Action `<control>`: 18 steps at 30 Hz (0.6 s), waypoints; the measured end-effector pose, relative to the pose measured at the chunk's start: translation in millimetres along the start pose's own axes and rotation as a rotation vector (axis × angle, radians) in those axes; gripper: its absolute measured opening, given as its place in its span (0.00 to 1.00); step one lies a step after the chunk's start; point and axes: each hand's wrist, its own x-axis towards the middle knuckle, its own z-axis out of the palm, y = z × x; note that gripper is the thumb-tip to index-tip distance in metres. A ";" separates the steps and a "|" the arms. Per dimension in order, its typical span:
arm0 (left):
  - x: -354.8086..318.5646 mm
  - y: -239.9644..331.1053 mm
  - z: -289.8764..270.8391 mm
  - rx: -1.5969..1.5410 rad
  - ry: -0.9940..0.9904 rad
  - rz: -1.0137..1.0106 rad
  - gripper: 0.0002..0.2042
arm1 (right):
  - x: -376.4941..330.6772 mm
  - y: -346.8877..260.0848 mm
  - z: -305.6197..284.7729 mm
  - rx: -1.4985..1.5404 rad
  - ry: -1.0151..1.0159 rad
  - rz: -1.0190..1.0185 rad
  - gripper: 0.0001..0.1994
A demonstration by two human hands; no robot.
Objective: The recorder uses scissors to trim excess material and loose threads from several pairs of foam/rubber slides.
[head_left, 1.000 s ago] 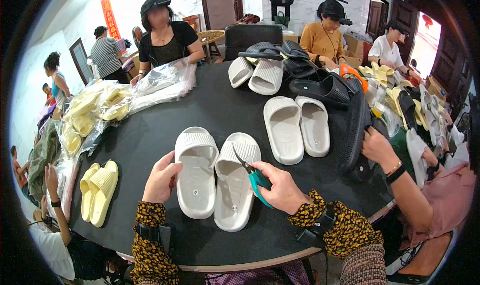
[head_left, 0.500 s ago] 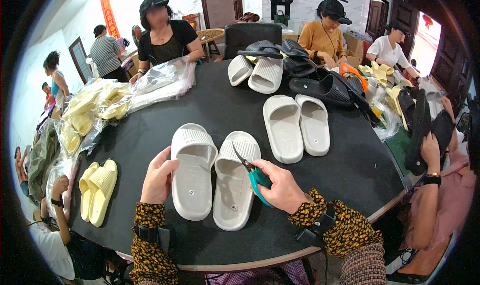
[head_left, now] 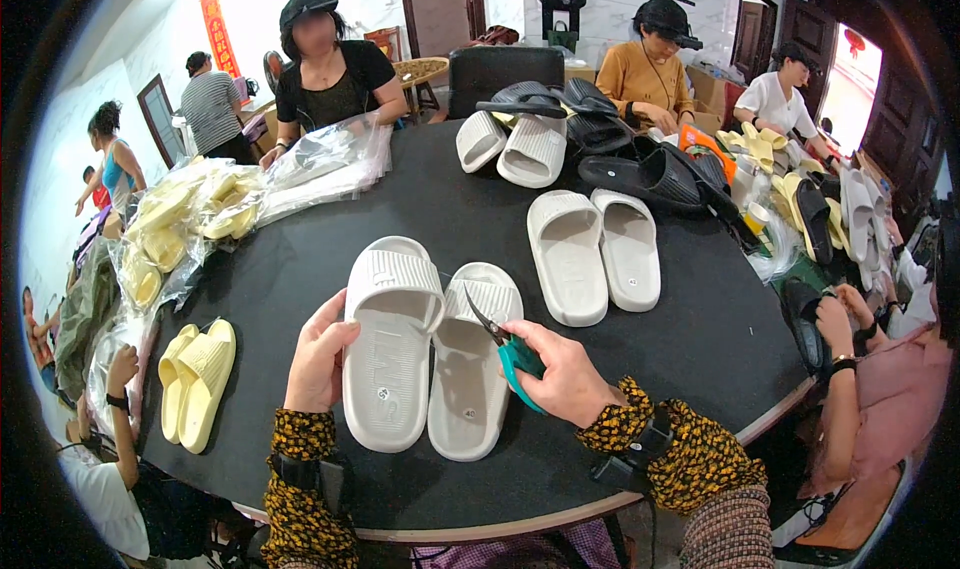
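My left hand [head_left: 322, 354] grips the left edge of a light grey slide sandal [head_left: 388, 369], thumb on top and fingers beneath, and holds it slightly raised. Against its right side lies a second grey slide sandal [head_left: 468, 389] on the black table. In my right hand [head_left: 560, 369] is a pair of small scissors [head_left: 515, 361] with teal handles. Their dark blades point up and left over the strap of the second sandal; whether they touch it I cannot tell.
Another grey pair [head_left: 567, 259] lies beyond my right hand. Grey and black slides [head_left: 640, 169] are heaped behind it. A yellow pair [head_left: 205, 384] is at the left, near bagged yellow slides [head_left: 180, 219]. Several people sit around the black table [head_left: 420, 204].
My left hand has lifted and tilted the left grey sandal a little. My right hand with the scissors stays put. At the right, a co-worker's hands have lowered the black slides.
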 end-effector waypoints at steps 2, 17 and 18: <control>1.5 -1.9 -0.9 0.006 -0.018 -0.007 0.28 | -0.5 1.8 0.4 -0.008 0.008 -0.013 0.24; 2.4 -3.4 -2.0 -0.020 -0.043 -0.018 0.28 | -0.6 1.1 1.4 -0.006 0.030 -0.035 0.22; 2.6 -3.6 -2.7 -0.025 -0.046 -0.019 0.28 | -0.4 1.2 1.7 0.004 0.024 -0.028 0.22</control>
